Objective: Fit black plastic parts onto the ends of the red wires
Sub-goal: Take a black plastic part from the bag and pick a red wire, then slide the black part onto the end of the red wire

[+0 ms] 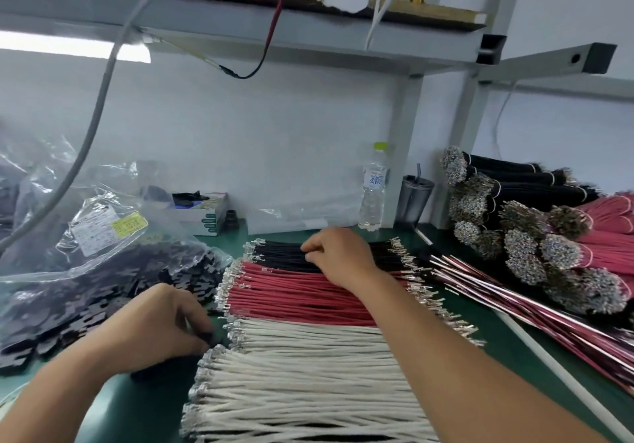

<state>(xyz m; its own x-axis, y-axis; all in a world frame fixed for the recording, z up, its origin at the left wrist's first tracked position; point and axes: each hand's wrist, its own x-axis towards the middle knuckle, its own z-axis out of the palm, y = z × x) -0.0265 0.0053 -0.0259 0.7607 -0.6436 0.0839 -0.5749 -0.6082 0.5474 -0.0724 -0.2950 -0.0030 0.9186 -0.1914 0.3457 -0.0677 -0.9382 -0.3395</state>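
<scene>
Red wires (302, 291): a flat row of them lies on the green table (514, 339) at the centre, metal terminals at both ends; the right forearm crosses over their right part.
Black wires (281, 254): a row just beyond the red ones, on the far side.
White wires (308, 374): a wide row on the near side, touching the red row.
Black plastic parts (103, 305): a loose heap to the left of the wire rows, spilling out of a clear plastic bag (103, 229) with a white and yellow label.
Left hand (154, 329): near left, fingers curled together at the left ends of the white wires, pinching one small black part (209, 336) between fingertips and thumb.
Right hand (339, 257): farther out, over the black wires, fingertips bent down and pinching at a black wire; whether it has one lifted cannot be told.
Finished harnesses (514, 291): red and black leads lying slantwise on the right of the table.
Bundles (549, 229): tied bunches of black and pink-red wire stacked at the far right, terminal ends facing left.
Far edge: a water bottle (374, 188) with a green cap, a dark tumbler (415, 202) beside it, a small open box (202, 209) to the left.
</scene>
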